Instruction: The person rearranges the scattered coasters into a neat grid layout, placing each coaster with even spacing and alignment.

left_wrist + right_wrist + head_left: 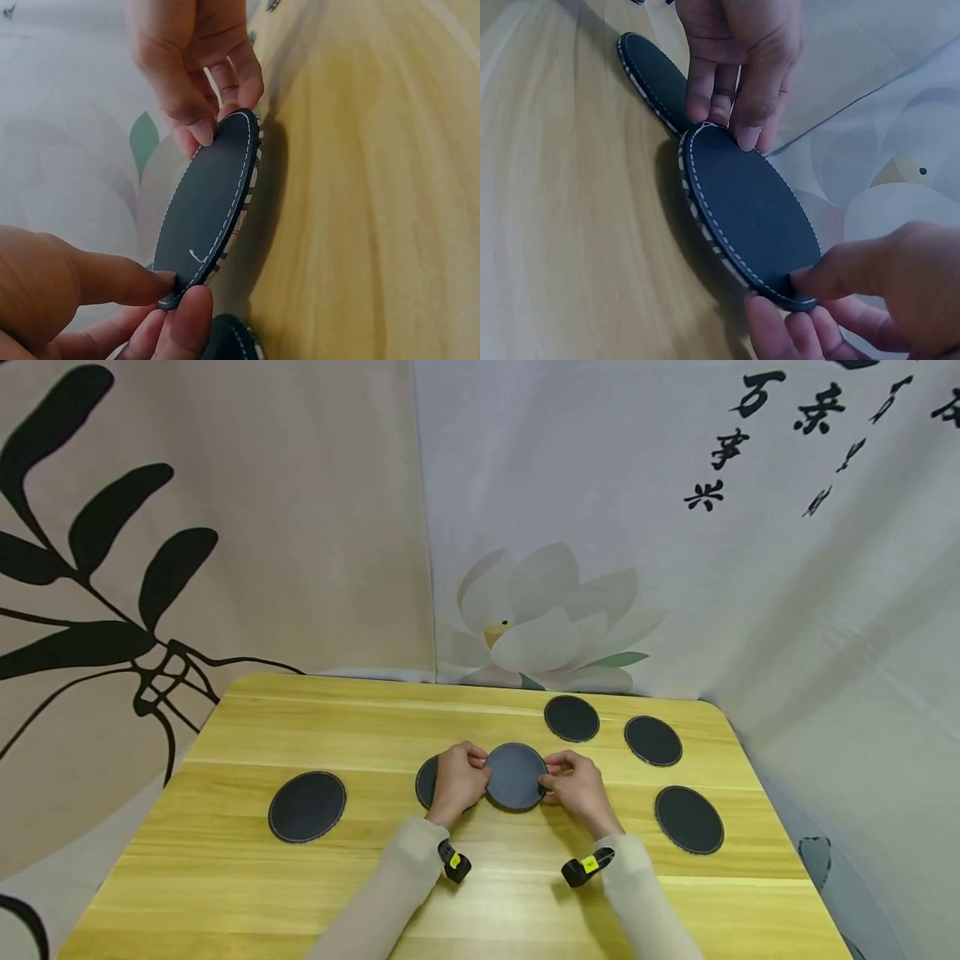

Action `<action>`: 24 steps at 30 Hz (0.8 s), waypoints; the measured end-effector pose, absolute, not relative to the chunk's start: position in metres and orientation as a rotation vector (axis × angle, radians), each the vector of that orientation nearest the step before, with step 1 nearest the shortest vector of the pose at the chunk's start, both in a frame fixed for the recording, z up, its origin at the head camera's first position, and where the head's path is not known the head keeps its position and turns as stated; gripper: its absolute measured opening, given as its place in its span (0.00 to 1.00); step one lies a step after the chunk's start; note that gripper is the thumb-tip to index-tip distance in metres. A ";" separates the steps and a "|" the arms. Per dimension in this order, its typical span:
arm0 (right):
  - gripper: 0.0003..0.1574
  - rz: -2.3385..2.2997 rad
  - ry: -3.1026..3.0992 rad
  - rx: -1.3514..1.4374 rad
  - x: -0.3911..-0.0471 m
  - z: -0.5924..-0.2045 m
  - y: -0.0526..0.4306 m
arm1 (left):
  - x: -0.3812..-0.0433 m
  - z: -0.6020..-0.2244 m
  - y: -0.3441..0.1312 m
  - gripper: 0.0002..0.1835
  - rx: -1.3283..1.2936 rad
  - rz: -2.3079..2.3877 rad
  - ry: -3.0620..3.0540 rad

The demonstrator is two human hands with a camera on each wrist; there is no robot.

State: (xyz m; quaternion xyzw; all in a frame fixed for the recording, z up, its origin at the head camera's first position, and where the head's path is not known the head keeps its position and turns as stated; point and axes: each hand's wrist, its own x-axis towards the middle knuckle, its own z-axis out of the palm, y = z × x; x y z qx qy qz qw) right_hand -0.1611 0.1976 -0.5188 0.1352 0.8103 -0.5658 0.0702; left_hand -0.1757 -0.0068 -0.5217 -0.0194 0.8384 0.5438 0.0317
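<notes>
A round black coaster (pixel 516 777) with white stitching round its rim is held up off the wooden table between both hands. My left hand (pixel 461 782) pinches its left edge, thumb on the dark face and fingers underneath. At the opposite edge my right hand (pixel 578 791) pinches it the same way. The wrist views show the coaster tilted, with a light and dark patterned edge (pixel 705 220). Beneath and beside my left hand lies another black coaster (pixel 427 781), partly hidden by that hand.
On the wooden table (pixel 247 893) lie more black coasters: one at the left (pixel 307 807), one at the back (pixel 572 718), and two on the right, the farther (pixel 653 741) and the nearer (pixel 689 820). Printed curtains (pixel 345 527) hang behind the table.
</notes>
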 end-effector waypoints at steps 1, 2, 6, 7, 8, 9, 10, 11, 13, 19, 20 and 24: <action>0.18 -1.692 2.445 0.408 -0.161 -0.519 0.198 | -0.175 -0.522 -0.006 0.09 -0.054 1.660 2.601; 0.17 -1.687 2.449 0.416 -0.160 -0.519 0.199 | -0.175 -0.523 -0.005 0.09 -0.046 1.644 2.625; 0.16 -1.658 2.472 0.423 -0.160 -0.522 0.200 | -0.175 -0.527 -0.003 0.08 -0.040 1.595 2.675; 0.16 -1.651 2.477 0.423 -0.160 -0.523 0.199 | -0.175 -0.528 -0.003 0.07 -0.043 1.584 2.683; 0.16 -1.646 2.479 0.422 -0.160 -0.524 0.199 | -0.175 -0.529 -0.003 0.07 -0.043 1.574 2.687; 0.16 -1.637 2.486 0.417 -0.160 -0.525 0.199 | -0.175 -0.529 -0.002 0.07 -0.041 1.567 2.692; 0.16 -1.632 2.492 0.415 -0.160 -0.525 0.199 | -0.174 -0.529 -0.002 0.07 -0.036 1.559 2.696; 0.16 -1.624 2.500 0.410 -0.160 -0.526 0.199 | -0.174 -0.529 -0.002 0.07 -0.027 1.552 2.700; 0.16 -1.607 2.512 0.408 -0.159 -0.526 0.198 | -0.173 -0.529 -0.002 0.07 -0.011 1.538 2.703; 0.15 -1.555 2.552 0.392 -0.159 -0.527 0.198 | -0.173 -0.529 -0.001 0.07 0.048 1.501 2.689; 0.15 -1.544 2.562 0.384 -0.159 -0.527 0.198 | -0.174 -0.529 -0.002 0.07 0.060 1.498 2.692; 0.14 -1.505 2.582 0.363 -0.160 -0.528 0.197 | -0.173 -0.531 -0.003 0.07 0.102 1.486 2.716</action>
